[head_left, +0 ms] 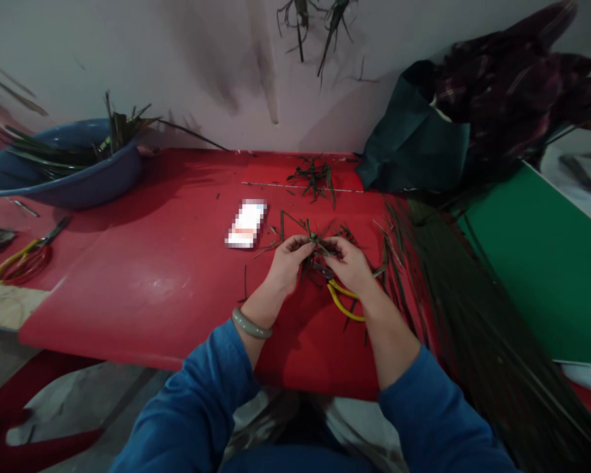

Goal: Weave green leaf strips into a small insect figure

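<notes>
1 small knot of green leaf strips [316, 240], held up just above the red table [152, 276], approx centre of view, between both hands. Left hand [286, 263] pinches it from the left w/ thumb + fingertips closed on the strips. Right hand [349, 264] closed on the same piece from the right; fingers curled, also seems to have 1 yellow-handled cutter [342, 299] tucked under the palm, handles sticking out toward the wrist. Can't tell if cutter is gripped or just lying under the hand.

1 jade-coloured bangle [251, 324] on left wrist. 2 blue sleeves, pushed up the forearms.

Around the hands: loose leaf scraps scattered on the table, too many/small to count. 1 separate small scrap pile [315, 177] further back, near the wall. 1 thin pale stick [300, 187] lying flat just in front of that pile.

Left of the hands: 1 small white card/pack [247, 224], blurred, flat on the table, near but not touching.

Right side: 1 big bundle of long leaf strips [473, 315] running along table edge toward the viewer. 1 green board [542, 263] beside it. 1 dark cloth heap [473, 112] at back right.

Far left: 1 blue basin [64, 177] w/ leaves in it, on the table. 1 more cutter, yellow/red handles [24, 259], well apart from the hands.
</notes>
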`<move>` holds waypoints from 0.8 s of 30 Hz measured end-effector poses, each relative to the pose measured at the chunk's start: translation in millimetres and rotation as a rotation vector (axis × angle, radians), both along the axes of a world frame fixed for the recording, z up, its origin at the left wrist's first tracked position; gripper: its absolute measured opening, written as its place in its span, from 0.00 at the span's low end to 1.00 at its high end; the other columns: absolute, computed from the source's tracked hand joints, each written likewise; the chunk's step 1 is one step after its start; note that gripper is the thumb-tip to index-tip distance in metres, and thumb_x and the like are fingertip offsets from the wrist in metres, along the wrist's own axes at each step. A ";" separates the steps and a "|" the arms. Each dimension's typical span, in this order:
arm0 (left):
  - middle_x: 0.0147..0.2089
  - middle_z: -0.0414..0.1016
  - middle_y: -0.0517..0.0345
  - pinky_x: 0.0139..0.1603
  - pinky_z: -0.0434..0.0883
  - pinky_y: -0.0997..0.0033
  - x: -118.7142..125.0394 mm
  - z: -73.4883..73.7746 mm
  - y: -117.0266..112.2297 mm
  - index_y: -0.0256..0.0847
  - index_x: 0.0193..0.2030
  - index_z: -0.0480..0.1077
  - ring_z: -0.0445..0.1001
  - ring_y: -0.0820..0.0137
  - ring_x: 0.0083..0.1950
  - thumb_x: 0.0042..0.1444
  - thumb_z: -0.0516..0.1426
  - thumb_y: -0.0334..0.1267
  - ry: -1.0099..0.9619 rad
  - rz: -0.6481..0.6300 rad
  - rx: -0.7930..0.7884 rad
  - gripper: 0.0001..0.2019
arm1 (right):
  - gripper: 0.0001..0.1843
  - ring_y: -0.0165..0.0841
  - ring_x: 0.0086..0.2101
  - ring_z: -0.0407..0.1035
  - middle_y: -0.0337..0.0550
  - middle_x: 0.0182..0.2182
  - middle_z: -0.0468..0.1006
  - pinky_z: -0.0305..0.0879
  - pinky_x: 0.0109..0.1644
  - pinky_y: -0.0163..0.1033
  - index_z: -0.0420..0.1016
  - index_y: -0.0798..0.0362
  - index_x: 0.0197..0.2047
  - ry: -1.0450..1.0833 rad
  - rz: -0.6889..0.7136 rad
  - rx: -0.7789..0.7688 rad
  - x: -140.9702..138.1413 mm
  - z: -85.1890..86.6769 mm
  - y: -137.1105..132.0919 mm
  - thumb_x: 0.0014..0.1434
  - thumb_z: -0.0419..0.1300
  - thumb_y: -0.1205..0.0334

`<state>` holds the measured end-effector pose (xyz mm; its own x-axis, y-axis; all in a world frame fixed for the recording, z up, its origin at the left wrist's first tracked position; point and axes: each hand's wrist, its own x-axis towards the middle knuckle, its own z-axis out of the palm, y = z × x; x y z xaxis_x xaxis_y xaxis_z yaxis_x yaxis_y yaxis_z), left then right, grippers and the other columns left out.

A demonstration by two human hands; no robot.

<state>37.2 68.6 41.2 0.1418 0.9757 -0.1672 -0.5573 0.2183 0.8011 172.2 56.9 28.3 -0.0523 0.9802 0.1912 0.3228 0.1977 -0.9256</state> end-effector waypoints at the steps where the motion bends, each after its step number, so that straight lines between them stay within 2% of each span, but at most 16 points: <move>1: 0.25 0.69 0.64 0.32 0.64 0.77 -0.2 -0.2 0.1 0.36 0.27 0.68 0.67 0.80 0.27 0.35 0.64 0.32 0.013 0.005 0.007 0.10 | 0.13 0.32 0.37 0.70 0.43 0.37 0.76 0.66 0.43 0.40 0.69 0.52 0.40 -0.016 0.008 0.003 -0.7 1.4 -0.8 0.49 0.55 0.65; 5: 0.26 0.69 0.64 0.34 0.64 0.77 -0.7 -1.6 0.2 0.36 0.27 0.68 0.67 0.80 0.28 0.36 0.64 0.34 0.030 -0.002 0.029 0.10 | 0.13 0.33 0.36 0.70 0.43 0.36 0.77 0.65 0.42 0.40 0.70 0.53 0.39 -0.069 0.000 0.031 -3.5 6.6 -3.2 0.50 0.56 0.60; 11: 0.24 0.68 0.65 0.34 0.63 0.76 -0.3 -3.1 -1.2 0.36 0.26 0.68 0.66 0.80 0.28 0.37 0.64 0.34 0.091 -0.074 0.056 0.09 | 0.10 0.33 0.31 0.69 0.40 0.28 0.76 0.64 0.38 0.39 0.73 0.53 0.32 -0.005 -0.093 0.002 -3.3 6.9 -2.0 0.51 0.54 0.57; 17: 0.29 0.72 0.61 0.38 0.64 0.74 -0.4 -3.1 -1.1 0.37 0.30 0.71 0.67 0.78 0.31 0.39 0.63 0.35 0.127 -0.094 0.084 0.09 | 0.11 0.32 0.31 0.68 0.39 0.29 0.76 0.65 0.39 0.40 0.72 0.52 0.32 0.170 -0.068 -0.095 -2.6 2.5 0.4 0.49 0.56 0.55; 24: 0.27 0.70 0.63 0.35 0.64 0.76 -1.8 -2.3 -0.2 0.36 0.28 0.70 0.67 0.79 0.29 0.39 0.62 0.34 0.142 -0.054 0.063 0.07 | 0.10 0.31 0.30 0.66 0.38 0.27 0.74 0.64 0.36 0.37 0.71 0.53 0.30 0.165 -0.065 -0.099 -2.2 5.3 0.4 0.48 0.57 0.55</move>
<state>35.4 68.4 38.9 0.1737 0.9764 -0.1281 -0.4263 0.1918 0.8840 170.0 57.3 33.7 0.0360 0.9949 0.0943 0.1746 0.0867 -0.9808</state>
